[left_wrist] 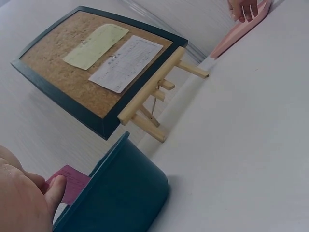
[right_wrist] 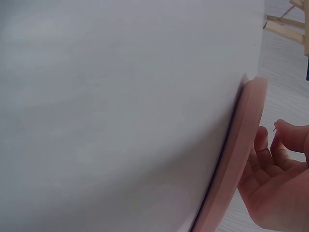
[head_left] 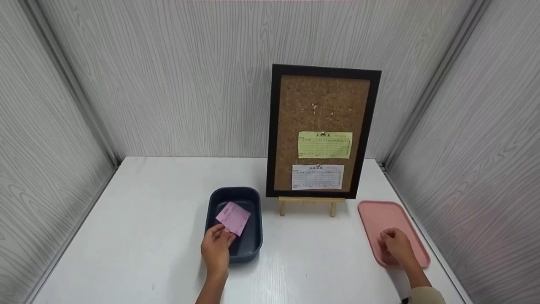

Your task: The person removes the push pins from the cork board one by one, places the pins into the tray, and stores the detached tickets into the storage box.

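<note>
My left hand (head_left: 217, 251) pinches a pink printed slip (head_left: 233, 218) between thumb and fingers, over a dark blue bin (head_left: 252, 249). In the left wrist view the slip (left_wrist: 71, 182) shows beside the bin's rim. Over a pink tray (head_left: 382, 211), my right hand (head_left: 397, 245) has thumb and forefinger together. The right wrist view shows a small pushpin (right_wrist: 274, 126) with a thin point in that pinch; its head is mostly hidden by the fingers.
A black-framed corkboard (head_left: 325, 97) stands on a wooden easel (head_left: 310, 199) behind, between bin and tray. A yellow form (head_left: 325, 145) and a white form (head_left: 317, 177) below it are pinned there. Walls enclose the white table (head_left: 160, 211).
</note>
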Demonstrator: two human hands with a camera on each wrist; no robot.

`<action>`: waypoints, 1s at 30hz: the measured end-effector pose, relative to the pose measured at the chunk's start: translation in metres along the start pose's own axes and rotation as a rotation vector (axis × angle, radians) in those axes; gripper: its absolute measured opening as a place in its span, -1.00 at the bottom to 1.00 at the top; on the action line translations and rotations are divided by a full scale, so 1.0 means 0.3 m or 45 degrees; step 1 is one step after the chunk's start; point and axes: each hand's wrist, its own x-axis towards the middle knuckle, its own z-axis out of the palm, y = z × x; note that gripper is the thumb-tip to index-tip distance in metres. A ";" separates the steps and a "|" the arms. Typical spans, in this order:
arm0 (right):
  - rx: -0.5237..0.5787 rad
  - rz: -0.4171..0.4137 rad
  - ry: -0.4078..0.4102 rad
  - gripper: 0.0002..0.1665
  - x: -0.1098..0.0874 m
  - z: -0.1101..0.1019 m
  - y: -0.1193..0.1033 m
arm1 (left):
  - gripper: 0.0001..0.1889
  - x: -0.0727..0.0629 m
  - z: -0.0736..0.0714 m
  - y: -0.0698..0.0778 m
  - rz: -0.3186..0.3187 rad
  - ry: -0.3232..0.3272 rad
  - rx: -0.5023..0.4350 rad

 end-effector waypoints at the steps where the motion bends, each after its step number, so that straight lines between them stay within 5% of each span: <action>1: -0.012 -0.002 0.000 -0.63 0.000 0.000 0.002 | -0.73 -0.003 0.002 -0.001 0.002 -0.003 -0.002; 12: -0.109 -0.032 0.032 -0.65 -0.026 -0.006 -0.004 | -0.70 -0.058 0.022 -0.008 -0.045 -0.114 0.130; 19: -0.097 -0.032 0.075 -0.54 -0.043 -0.026 -0.051 | -0.75 -0.048 0.041 0.023 0.063 -0.162 0.230; 24: -0.058 -0.084 0.131 -0.51 -0.034 -0.026 -0.115 | -0.76 -0.030 0.097 0.053 0.148 -0.214 0.269; 30: -0.019 -0.225 0.235 -0.51 -0.023 -0.007 -0.219 | -0.71 0.003 0.198 0.089 0.183 -0.374 0.329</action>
